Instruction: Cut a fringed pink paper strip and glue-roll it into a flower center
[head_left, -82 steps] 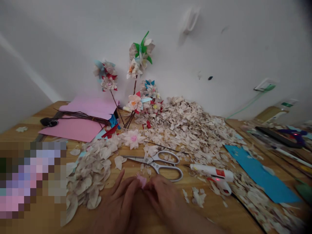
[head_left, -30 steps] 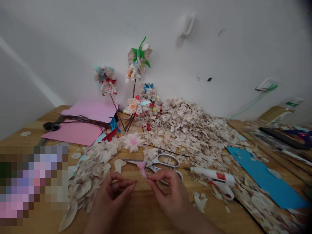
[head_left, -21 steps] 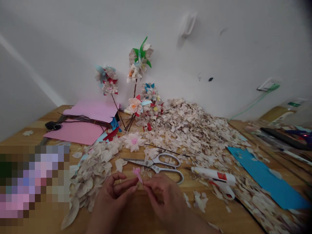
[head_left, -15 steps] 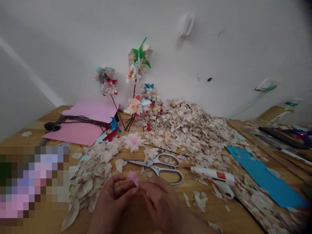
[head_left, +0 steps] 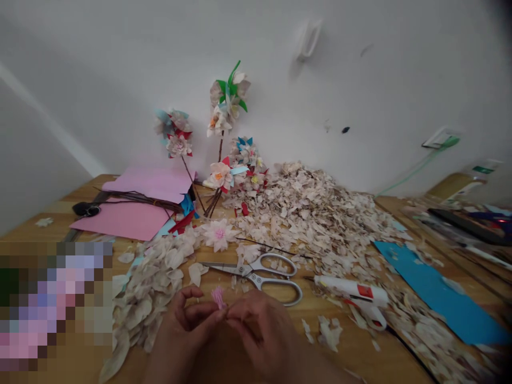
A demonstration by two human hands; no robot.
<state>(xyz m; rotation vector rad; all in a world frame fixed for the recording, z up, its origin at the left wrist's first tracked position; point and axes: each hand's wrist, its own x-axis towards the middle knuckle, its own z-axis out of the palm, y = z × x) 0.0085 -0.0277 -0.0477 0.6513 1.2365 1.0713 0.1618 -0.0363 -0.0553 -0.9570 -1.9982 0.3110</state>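
Between my hands is a small pink fringed flower centre (head_left: pixel 217 297), its strands pointing up. My left hand (head_left: pixel 184 325) pinches its base between thumb and index finger. My right hand (head_left: pixel 262 326) is closed at the same base, fingertips pressed together against it; how much of it they grip is hidden. Just beyond lie silver scissors (head_left: pixel 260 276), blades pointing left. A finished white flower with a pink middle (head_left: pixel 219 234) rests behind them. Left of my left hand spreads a heap of pale dried petals (head_left: pixel 150 285).
A white glue gun (head_left: pixel 352 290) lies to the right, its black cord running forward. Beside it is a blue sheet (head_left: pixel 436 296). A large petal pile (head_left: pixel 312 208) lies against the wall, near flowers on twigs (head_left: pixel 221 173). Pink sheets (head_left: pixel 128 218) lie back left.
The pink flower centre has turned slightly between my fingers, its strands now more upright. My right fingers have shifted a little at its base. The rest lies as before.
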